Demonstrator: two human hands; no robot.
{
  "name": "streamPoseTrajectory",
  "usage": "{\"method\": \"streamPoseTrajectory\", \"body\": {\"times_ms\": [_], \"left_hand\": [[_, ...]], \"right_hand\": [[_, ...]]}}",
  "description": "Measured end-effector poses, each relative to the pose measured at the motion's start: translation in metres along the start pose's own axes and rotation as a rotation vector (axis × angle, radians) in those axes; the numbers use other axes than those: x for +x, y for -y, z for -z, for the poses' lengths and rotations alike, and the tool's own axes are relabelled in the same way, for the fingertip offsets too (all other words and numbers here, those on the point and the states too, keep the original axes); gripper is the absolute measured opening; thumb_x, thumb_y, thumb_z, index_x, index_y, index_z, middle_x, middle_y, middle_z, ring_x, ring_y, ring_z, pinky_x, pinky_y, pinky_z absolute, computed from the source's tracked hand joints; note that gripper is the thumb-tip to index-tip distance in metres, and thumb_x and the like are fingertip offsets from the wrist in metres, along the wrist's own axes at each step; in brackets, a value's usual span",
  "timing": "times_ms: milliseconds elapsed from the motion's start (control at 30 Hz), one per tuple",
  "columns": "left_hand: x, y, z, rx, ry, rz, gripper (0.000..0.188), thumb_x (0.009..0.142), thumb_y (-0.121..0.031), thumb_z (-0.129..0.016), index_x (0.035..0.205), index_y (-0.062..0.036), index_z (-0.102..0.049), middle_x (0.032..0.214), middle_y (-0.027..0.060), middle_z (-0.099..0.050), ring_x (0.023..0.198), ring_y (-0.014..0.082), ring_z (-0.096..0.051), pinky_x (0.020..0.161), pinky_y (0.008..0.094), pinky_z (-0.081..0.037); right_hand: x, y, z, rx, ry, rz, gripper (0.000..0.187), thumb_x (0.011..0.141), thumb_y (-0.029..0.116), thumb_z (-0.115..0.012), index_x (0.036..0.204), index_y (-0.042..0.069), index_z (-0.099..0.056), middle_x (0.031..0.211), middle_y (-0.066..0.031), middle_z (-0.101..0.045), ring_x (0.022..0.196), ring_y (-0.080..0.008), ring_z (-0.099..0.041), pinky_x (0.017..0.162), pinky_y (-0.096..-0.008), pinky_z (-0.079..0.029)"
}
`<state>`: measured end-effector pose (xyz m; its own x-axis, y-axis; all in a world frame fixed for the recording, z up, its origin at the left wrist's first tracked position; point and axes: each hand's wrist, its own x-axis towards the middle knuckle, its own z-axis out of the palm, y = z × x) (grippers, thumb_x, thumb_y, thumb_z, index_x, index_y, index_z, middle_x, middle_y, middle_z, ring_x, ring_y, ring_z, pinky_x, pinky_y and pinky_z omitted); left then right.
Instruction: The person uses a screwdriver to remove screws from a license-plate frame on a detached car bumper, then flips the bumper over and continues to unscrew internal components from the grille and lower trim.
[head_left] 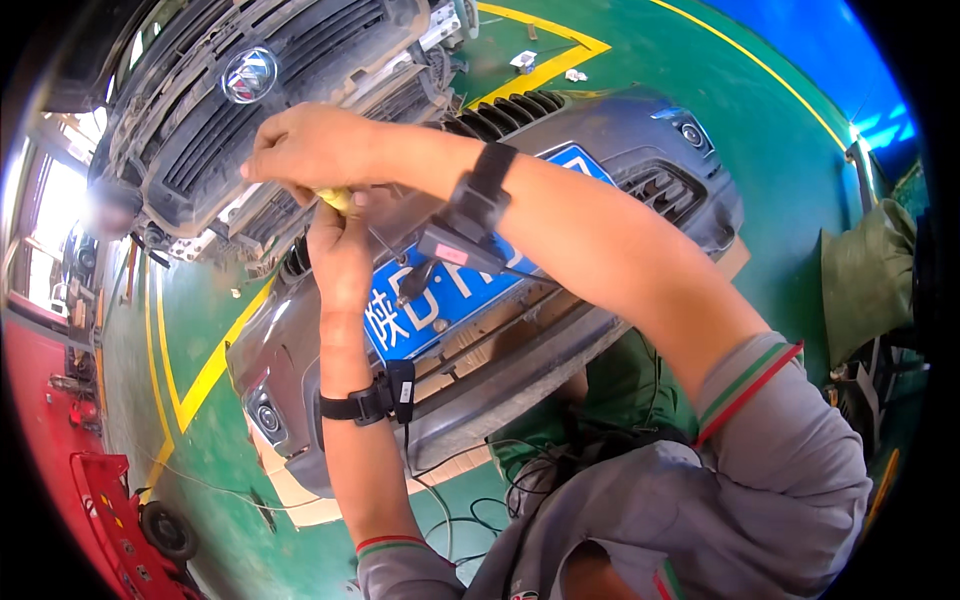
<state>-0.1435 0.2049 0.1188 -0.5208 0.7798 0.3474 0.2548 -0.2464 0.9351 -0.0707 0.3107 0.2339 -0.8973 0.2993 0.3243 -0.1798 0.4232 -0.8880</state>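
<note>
My left hand [338, 250] is closed, its fingertips pinching a small yellow object [337, 199] that is mostly covered by fingers, so its kind cannot be made out. Reaching across from the right, my right hand [318, 145] is bent over just above it, fingers curled; whatever they grip is hidden. Both hands are above a detached dark grey car bumper [460, 395] that carries a blue licence plate [455, 300]. A thin dark rod shows just right of my left hand, by the plate's upper edge.
Beyond the bumper stands a car front [190, 150] with exposed grille parts and a round badge [249, 75]. Cardboard [310, 512] lies under the bumper on a green floor with yellow lines. Cables [480, 515] trail near my body. A red wheeled jack [115, 510] is at left.
</note>
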Motion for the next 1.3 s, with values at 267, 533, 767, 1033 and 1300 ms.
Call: {"method": "streamPoseTrajectory", "body": {"times_ms": [267,533,767,1033,1300], "left_hand": [[-0.01,0.014,-0.01,0.51,-0.445,-0.187,0.022,0.094,-0.015,-0.066,0.09,0.0059,-0.07,0.083,0.007,-0.074,0.077,0.0102,-0.065,0.075,0.0286,-0.051],[0.005,-0.024,0.011,0.072,0.036,0.044,0.027,0.102,-0.017,-0.059,0.122,0.002,-0.059,0.111,0.0091,-0.069,0.092,0.0164,-0.068,0.084,0.0297,-0.053],[-0.005,-0.015,-0.014,0.642,-0.391,-0.136,0.031,0.095,-0.029,-0.072,0.101,0.0011,-0.068,0.085,0.0076,-0.074,0.078,0.0147,-0.071,0.071,0.0292,-0.053],[-0.001,-0.017,-0.017,0.763,-0.443,-0.217,0.033,0.086,-0.029,-0.078,0.093,0.0008,-0.065,0.079,0.0152,-0.071,0.073,0.0273,-0.07,0.069,0.0363,-0.053],[0.001,-0.03,0.011,0.034,0.095,0.086,0.032,0.097,-0.015,-0.065,0.121,0.0045,-0.058,0.116,0.0106,-0.067,0.108,0.0181,-0.065,0.094,0.0303,-0.049]], "right_hand": [[-0.014,0.016,-0.023,-0.436,-0.288,0.117,0.034,0.096,0.026,-0.06,0.107,-0.005,-0.053,0.092,-0.0264,-0.069,0.092,-0.0438,-0.067,0.082,-0.049,-0.053],[0.004,-0.02,0.0,-0.344,-0.106,0.263,0.038,0.101,0.033,-0.05,0.109,-0.003,-0.059,0.094,-0.0243,-0.07,0.091,-0.0432,-0.067,0.084,-0.0484,-0.052],[-0.037,0.031,0.017,-0.755,-0.101,0.088,0.039,0.096,0.039,-0.06,0.108,0.003,-0.066,0.092,-0.0177,-0.072,0.092,-0.0394,-0.069,0.081,-0.0486,-0.053],[-0.031,0.032,0.013,-0.771,-0.175,0.11,0.041,0.086,0.036,-0.075,0.099,-0.002,-0.069,0.091,-0.0226,-0.07,0.095,-0.0412,-0.068,0.083,-0.0486,-0.054],[-0.011,0.026,0.024,-0.864,0.012,0.241,0.034,0.086,0.029,-0.073,0.099,-0.003,-0.071,0.098,-0.0218,-0.071,0.099,-0.0393,-0.068,0.086,-0.0451,-0.054]]}}
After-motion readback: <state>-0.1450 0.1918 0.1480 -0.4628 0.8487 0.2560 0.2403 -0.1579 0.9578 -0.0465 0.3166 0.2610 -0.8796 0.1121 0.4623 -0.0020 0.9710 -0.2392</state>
